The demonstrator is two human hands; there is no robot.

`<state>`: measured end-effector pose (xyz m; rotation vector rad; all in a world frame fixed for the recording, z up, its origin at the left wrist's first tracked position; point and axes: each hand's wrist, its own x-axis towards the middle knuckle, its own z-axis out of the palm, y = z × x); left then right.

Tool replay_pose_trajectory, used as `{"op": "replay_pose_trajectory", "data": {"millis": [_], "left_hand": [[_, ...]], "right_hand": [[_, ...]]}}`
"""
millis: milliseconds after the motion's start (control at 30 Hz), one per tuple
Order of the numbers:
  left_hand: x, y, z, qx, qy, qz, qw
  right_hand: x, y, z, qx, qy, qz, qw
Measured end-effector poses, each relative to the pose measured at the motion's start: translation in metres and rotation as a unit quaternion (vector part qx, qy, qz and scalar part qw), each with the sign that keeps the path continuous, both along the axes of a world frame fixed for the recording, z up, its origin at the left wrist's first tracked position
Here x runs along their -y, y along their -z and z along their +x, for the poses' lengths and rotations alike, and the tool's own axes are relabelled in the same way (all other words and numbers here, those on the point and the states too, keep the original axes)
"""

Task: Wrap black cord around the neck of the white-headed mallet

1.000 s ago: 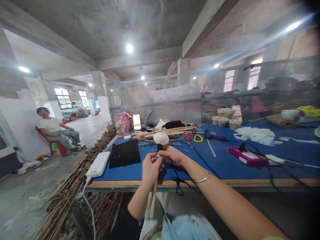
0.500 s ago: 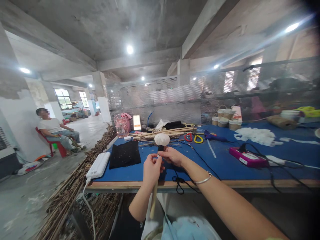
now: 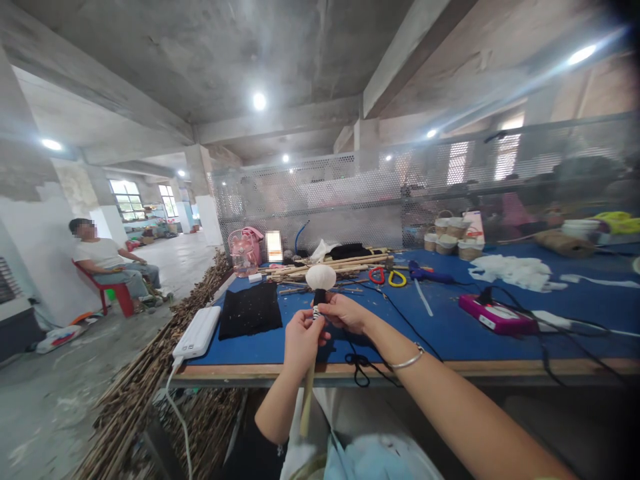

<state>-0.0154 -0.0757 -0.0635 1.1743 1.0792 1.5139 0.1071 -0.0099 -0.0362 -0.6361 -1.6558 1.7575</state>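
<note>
Upright in front of me stands a wooden stick (image 3: 307,404) topped by a rounded white head (image 3: 321,277). Black material (image 3: 319,295) wraps the neck just under the head, and a black-and-white patterned strip (image 3: 316,311) shows below it. My left hand (image 3: 301,339) is closed around the stick at that strip. From the other side my right hand (image 3: 346,313) pinches the black wrapping with thumb and fingers. Parts of the fingertips and of the wrapping are hidden behind the hands. A black cord (image 3: 361,368) hangs over the table edge below my right hand.
On the blue table (image 3: 300,352) lie a black cloth (image 3: 251,310), a white power bank (image 3: 198,331), thin sticks (image 3: 345,265), red and yellow handles (image 3: 397,278), a blue glue gun (image 3: 431,274) and a purple box (image 3: 495,315) with cables. A person (image 3: 107,260) sits at left.
The white head has shifted slightly left and up. More of the black-and-white strip now shows between my hands. Both hands keep their hold.
</note>
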Motion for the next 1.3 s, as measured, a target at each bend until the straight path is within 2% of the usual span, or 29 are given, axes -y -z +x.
{"op": "replay_pose_trajectory", "data": {"millis": [133, 267, 533, 800, 900, 1100, 1300], "left_hand": [[-0.001, 0.001, -0.001, 0.006, 0.023, -0.004, 1.0], [-0.004, 0.002, 0.0, -0.007, 0.03, -0.021, 0.999], [0.0, 0.002, 0.002, -0.074, -0.033, 0.026, 0.996], [0.003, -0.001, 0.003, -0.078, -0.077, 0.016, 0.994], [0.002, -0.001, 0.003, -0.072, -0.058, 0.004, 0.996], [0.003, -0.006, -0.001, -0.002, 0.013, -0.018, 1.0], [0.004, -0.01, -0.008, 0.039, 0.062, -0.022, 0.997]], "right_hand": [[-0.002, 0.002, 0.001, 0.0, -0.001, -0.002, 1.0], [-0.007, 0.006, 0.001, 0.019, 0.013, 0.028, 0.999], [-0.005, 0.003, -0.001, 0.049, 0.025, 0.049, 0.997], [-0.004, 0.003, -0.001, 0.064, 0.036, 0.067, 0.995], [-0.005, 0.003, 0.0, 0.063, 0.042, 0.063, 0.995], [0.0, -0.002, 0.0, 0.024, 0.019, 0.009, 0.999], [-0.003, 0.001, 0.0, 0.017, 0.043, 0.032, 0.998]]}}
